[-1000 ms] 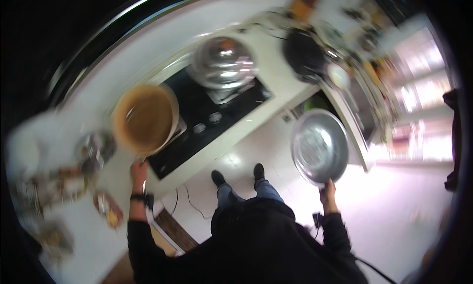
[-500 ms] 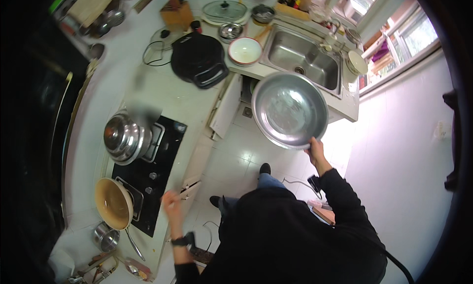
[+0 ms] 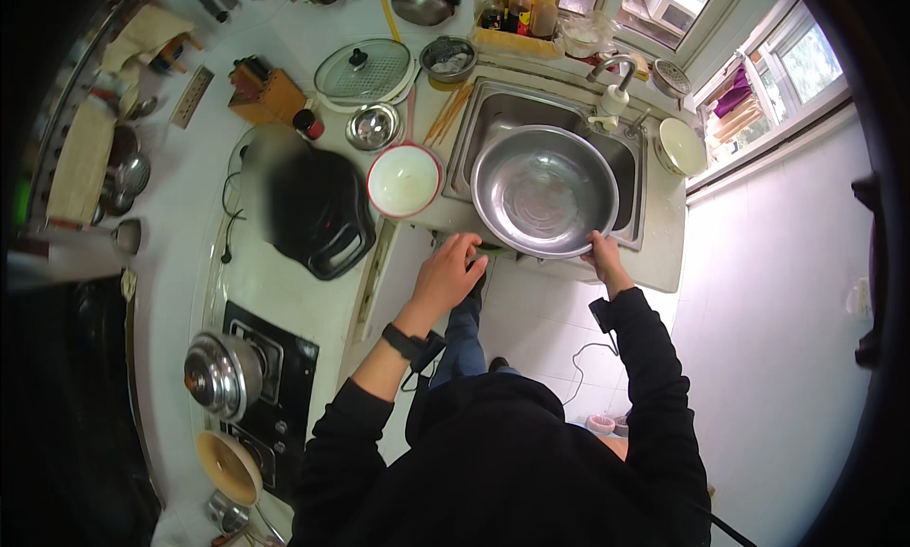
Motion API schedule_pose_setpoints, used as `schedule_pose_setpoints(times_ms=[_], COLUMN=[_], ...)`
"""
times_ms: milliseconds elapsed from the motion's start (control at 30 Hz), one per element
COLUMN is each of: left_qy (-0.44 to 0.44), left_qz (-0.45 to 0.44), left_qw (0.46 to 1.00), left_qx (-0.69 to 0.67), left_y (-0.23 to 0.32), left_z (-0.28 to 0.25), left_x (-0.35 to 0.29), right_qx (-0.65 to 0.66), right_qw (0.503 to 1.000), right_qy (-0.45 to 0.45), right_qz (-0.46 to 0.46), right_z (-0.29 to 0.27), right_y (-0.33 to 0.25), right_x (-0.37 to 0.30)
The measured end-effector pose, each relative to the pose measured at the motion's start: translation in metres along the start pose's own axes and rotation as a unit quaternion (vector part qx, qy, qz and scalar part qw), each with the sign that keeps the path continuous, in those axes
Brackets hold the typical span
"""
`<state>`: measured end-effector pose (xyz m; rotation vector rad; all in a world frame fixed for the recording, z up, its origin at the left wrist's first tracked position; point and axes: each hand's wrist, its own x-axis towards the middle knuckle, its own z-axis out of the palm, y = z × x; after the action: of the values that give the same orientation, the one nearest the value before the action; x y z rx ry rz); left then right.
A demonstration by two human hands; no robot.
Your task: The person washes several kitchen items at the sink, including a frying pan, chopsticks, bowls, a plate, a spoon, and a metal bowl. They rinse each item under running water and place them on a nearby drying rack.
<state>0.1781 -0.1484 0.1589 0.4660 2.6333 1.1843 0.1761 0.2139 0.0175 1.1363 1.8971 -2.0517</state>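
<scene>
A wide stainless steel basin (image 3: 545, 191) is held over the near side of the sink (image 3: 493, 97), covering much of its bowl. My right hand (image 3: 604, 261) grips its near right rim, thumb on the inside. Just left of the basin, my left hand (image 3: 445, 277) hangs above the floor before the counter's edge. Its fingers are loosely bent with the thumb apart, holding nothing and not touching the basin. Beyond that hand, a white bowl with a red rim (image 3: 405, 181) stands on the counter.
A black electric griddle (image 3: 318, 210) lies on the left counter, near the gas stove (image 3: 294, 362) with its steel pot (image 3: 223, 374) and frying pan (image 3: 229, 466). The faucet (image 3: 614, 87) rises behind the sink. A cream bowl (image 3: 681, 147) sits at the right.
I have moved closer to the sink, and the basin now hangs over it instead of the floor. My left hand has come from beside the stove toward the basin.
</scene>
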Motion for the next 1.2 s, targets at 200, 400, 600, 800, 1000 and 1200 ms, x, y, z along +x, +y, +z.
schedule_pose_setpoints(times_ms=[200, 400, 600, 800, 1000, 1200], left_qy=[-0.001, -0.069, -0.055, -0.069, -0.088, -0.092], left_qz=[-0.020, -0.151, -0.214, -0.268, -0.247, -0.222], left_qw=[0.999, 0.965, 0.922, 0.893, 0.886, 0.922], left_qx=[0.030, 0.204, 0.318, 0.355, 0.383, 0.304], left_y=[-0.048, -0.110, -0.174, -0.203, -0.249, -0.245], left_z=[-0.005, -0.002, 0.019, 0.045, 0.061, 0.055], left_x=[0.214, 0.369, 0.438, 0.470, 0.480, 0.467], right_qx=[-0.054, -0.050, -0.059, -0.386, -0.027, 0.248], right_qw=[0.994, 0.992, 0.993, 0.922, 0.995, 0.968], right_qy=[0.034, 0.029, 0.002, 0.029, 0.046, -0.010], right_qz=[0.088, 0.110, 0.099, 0.023, -0.088, 0.035], right_z=[0.017, 0.029, 0.026, 0.010, 0.023, 0.041], right_y=[-0.029, -0.013, 0.026, 0.032, -0.076, -0.139], right_x=[0.109, 0.180, 0.255, 0.294, 0.303, 0.320])
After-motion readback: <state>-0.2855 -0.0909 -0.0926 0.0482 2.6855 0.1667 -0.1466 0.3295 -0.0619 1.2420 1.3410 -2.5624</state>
